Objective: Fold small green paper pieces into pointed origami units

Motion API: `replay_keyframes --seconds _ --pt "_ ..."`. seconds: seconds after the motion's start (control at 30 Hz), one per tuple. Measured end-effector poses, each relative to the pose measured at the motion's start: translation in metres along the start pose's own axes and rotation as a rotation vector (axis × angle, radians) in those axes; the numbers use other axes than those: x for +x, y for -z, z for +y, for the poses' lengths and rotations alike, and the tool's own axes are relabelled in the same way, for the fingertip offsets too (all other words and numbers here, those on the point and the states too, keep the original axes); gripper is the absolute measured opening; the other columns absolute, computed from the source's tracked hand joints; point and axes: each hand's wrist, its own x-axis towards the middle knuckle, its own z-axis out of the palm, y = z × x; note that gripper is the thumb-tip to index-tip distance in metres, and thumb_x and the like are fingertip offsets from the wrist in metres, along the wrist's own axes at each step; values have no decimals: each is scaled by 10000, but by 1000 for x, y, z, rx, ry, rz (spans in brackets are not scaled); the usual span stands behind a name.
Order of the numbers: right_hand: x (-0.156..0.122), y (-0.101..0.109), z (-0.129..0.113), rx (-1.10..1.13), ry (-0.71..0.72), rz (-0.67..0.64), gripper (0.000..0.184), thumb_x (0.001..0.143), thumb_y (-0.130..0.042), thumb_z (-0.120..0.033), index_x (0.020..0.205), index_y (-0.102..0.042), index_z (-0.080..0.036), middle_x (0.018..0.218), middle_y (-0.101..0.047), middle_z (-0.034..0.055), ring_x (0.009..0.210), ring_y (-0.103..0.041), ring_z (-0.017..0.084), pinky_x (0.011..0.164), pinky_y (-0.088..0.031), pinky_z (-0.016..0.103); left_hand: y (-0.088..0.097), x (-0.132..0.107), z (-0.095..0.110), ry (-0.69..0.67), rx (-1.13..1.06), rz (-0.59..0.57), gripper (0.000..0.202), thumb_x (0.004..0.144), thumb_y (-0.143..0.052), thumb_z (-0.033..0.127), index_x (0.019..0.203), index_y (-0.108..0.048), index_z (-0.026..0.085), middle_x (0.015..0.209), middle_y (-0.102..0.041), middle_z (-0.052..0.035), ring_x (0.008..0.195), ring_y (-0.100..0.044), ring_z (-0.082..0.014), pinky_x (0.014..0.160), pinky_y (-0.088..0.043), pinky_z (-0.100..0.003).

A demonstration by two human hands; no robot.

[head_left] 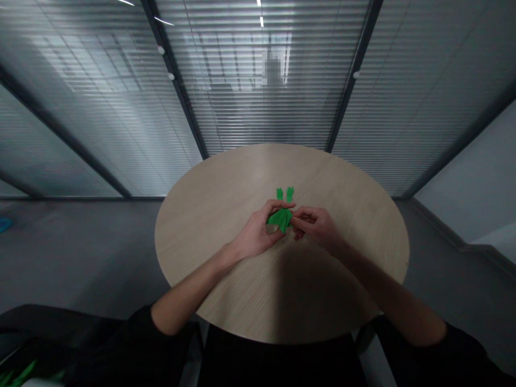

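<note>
A bright green folded piece (279, 218), which looks like paper, is held above the middle of the round table. My left hand (260, 228) grips it from the left, thumb below and fingers along its far edge. From the right, my right hand (316, 226) pinches at the piece's right edge with thumb and forefinger. Just beyond my hands lie two small green folded pieces, a left one (279, 193) and a right one (289, 193). My fingers hide part of the held piece, so its full shape does not show.
The round wooden table (201, 215) stands before a glass wall with blinds (258, 107). A dark chair (60, 322) is at the lower left, with green items (24, 373) near it. Far left on the floor is a blue object (5, 223).
</note>
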Motion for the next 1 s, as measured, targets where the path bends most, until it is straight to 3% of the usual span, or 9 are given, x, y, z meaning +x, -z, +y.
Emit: replay_keyframes --seconds 0.43,0.63,1.0 --pt "-1 -4 -2 -23 33 26 338 791 -790 -500 722 -675 -190 602 -631 -26 477 -563 88 451 -502 202 -3 -1 -3 -15 30 0 548 806 -629 81 1326 -515 209 1363 -657 -121 1265 -640 -271 1076 -504 -457" --pt "-1 -4 1 -58 61 11 296 844 -732 -487 808 -708 -194 679 -666 -7 500 -577 89 456 -498 206 -2 0 -2 13 40 25 557 780 -629 72 1311 -528 206 1335 -668 -117 1226 -654 -277 1047 -516 -468" --pt "-5 -8 -2 -101 113 48 208 847 -680 -388 782 -692 -191 613 -633 -24 478 -552 83 439 -470 191 -2 -1 -2 0 45 7 563 790 -636 81 1329 -525 203 1348 -661 -131 1239 -648 -277 1048 -515 -466"
